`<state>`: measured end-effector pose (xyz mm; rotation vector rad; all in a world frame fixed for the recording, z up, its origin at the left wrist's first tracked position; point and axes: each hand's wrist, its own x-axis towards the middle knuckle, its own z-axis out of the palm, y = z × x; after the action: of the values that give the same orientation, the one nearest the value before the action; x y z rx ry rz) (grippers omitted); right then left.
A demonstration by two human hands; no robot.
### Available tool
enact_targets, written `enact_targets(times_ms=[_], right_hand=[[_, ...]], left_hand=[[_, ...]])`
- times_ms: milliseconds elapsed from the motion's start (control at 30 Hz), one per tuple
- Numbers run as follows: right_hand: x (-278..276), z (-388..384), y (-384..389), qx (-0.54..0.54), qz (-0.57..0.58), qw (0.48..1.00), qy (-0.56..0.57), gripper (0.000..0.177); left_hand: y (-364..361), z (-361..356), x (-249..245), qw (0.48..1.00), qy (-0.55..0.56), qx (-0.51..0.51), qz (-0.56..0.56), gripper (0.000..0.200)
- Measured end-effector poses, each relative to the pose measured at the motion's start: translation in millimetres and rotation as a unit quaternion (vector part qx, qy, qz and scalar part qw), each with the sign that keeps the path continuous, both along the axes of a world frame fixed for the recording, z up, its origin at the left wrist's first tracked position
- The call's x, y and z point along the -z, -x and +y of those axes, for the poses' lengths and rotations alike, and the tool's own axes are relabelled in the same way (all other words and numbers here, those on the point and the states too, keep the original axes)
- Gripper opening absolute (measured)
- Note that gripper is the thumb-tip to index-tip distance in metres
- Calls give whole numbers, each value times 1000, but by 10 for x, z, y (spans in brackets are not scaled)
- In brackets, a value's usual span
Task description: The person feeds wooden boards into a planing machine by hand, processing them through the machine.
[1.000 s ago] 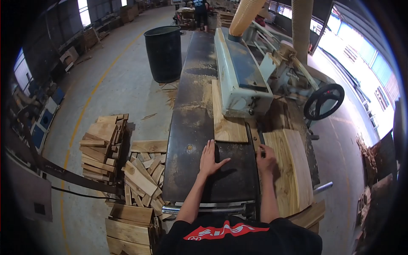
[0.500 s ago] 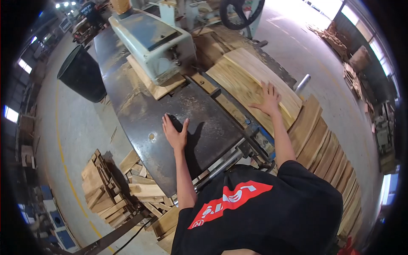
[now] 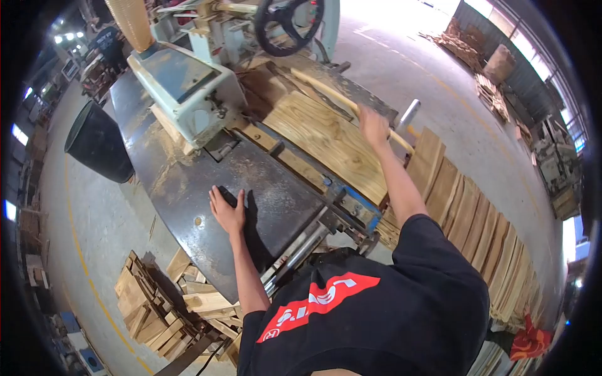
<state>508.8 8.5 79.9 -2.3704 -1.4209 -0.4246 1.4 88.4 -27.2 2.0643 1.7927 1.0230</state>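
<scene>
My left hand (image 3: pixel 228 212) is over the dark metal machine table (image 3: pixel 269 182), apparently resting on it, its fingers stretched out and holding nothing. Beside it lies its dark shadow. Off to the right, my right hand (image 3: pixel 374 128) is closed around a long pale wooden board (image 3: pixel 332 94), of which mostly a narrow edge shows. Under and left of that hand, a wider grained board (image 3: pixel 326 141) lies flat along the machine's rail (image 3: pixel 260 139). The white machine housing (image 3: pixel 188 94) stands on the table ahead of my left hand, with a piece of wood (image 3: pixel 168 128) partly beneath it.
A black bin (image 3: pixel 97 141) stands left of the table. Offcuts (image 3: pixel 150 307) are heaped on the floor at lower left. Long boards (image 3: pixel 476 219) lie in a row at right. A black handwheel (image 3: pixel 290 25) is at the back. A person (image 3: pixel 108 47) stands far left.
My right hand has gone from spread flat on the boards to gripping one, now turned so its edge shows. My left hand stays on the table. The view has shifted right.
</scene>
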Motion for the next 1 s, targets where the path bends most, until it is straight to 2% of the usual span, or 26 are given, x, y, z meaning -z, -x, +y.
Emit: enact_targets(times_ms=[100,233,300,367,400,433,467,500,533,567,633,700,733,767,867,1000], right_hand=[[-810,-112,-57,-10,-22,998,-57,28],[-1467,-243,18,-45,-23,999,20,28],[-1680,-272,174,-70,27,997,16,29],[-1622,-248,233,-101,115,988,4,30],[-1571,-235,275,-116,162,980,-2,31],[-1474,-214,330,-129,216,968,-9,32],[-1323,-184,396,-144,269,952,-13,34],[-1168,-126,506,-159,321,933,-15,36],[-1023,-60,664,-167,391,905,-27,35],[-867,-7,840,-173,459,871,-36,35],[-507,109,1175,-184,552,812,-44,36],[-104,180,1481,-197,606,770,-48,39],[21,122,1580,-192,663,722,-48,42],[143,66,1689,-172,679,712,-48,43],[362,-87,1978,-132,712,689,-39,44],[517,-211,2319,-124,715,685,-65,42]], left_hand=[[0,25,58,1000,-3,-5,8,95],[-3,38,76,1000,-29,8,9,88],[-44,-100,-4,997,-10,9,-81,77],[3,-185,-43,980,38,32,-194,73],[-55,-310,-5,973,-15,41,-226,72],[-167,-556,-127,957,-11,62,-281,72],[-274,-918,-470,944,53,83,-316,74],[-321,-1125,-417,947,36,123,-294,81],[-408,-1420,-624,945,59,163,-277,91],[-428,-1629,-643,939,111,208,-251,107],[-486,-1977,-593,931,106,293,-189,141],[-491,-2280,-742,924,162,290,-187,156],[-457,-2343,-761,935,156,276,-159,159],[-415,-2373,-768,944,148,263,-131,163],[-259,-2487,-646,948,136,246,-147,169],[-298,-2666,-703,934,119,196,-273,169]])
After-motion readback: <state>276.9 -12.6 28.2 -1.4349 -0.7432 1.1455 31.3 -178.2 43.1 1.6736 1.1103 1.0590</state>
